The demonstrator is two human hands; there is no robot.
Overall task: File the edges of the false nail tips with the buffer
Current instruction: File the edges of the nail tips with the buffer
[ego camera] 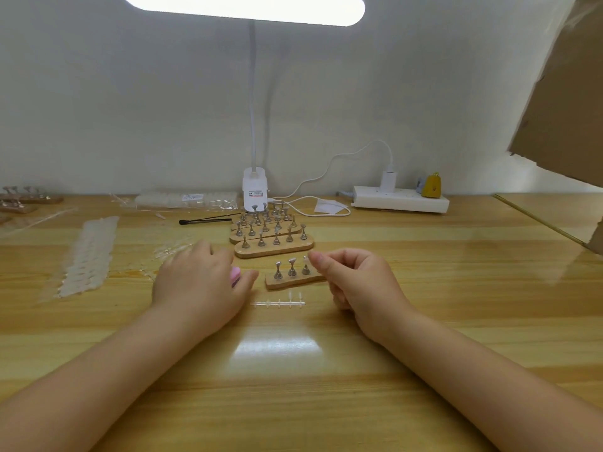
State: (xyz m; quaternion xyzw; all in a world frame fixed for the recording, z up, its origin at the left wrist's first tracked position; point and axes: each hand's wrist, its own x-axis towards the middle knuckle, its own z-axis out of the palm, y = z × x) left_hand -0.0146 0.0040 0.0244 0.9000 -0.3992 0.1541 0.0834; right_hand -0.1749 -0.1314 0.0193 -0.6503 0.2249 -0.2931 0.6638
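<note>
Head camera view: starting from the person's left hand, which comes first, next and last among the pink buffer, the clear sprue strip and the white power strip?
From the left hand:
1. Pink buffer, under the fingers, touching the hand.
2. Clear sprue strip, just to its right on the table.
3. White power strip, far back right by the wall.

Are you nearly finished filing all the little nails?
Hard to tell what's finished. The bare clear strip suggests its tips were snapped off. Right now the left hand covers the pink buffer, and the right hand pinches something small at the near wooden stand. Lots left: rows of tips lie untouched on the left.
</note>
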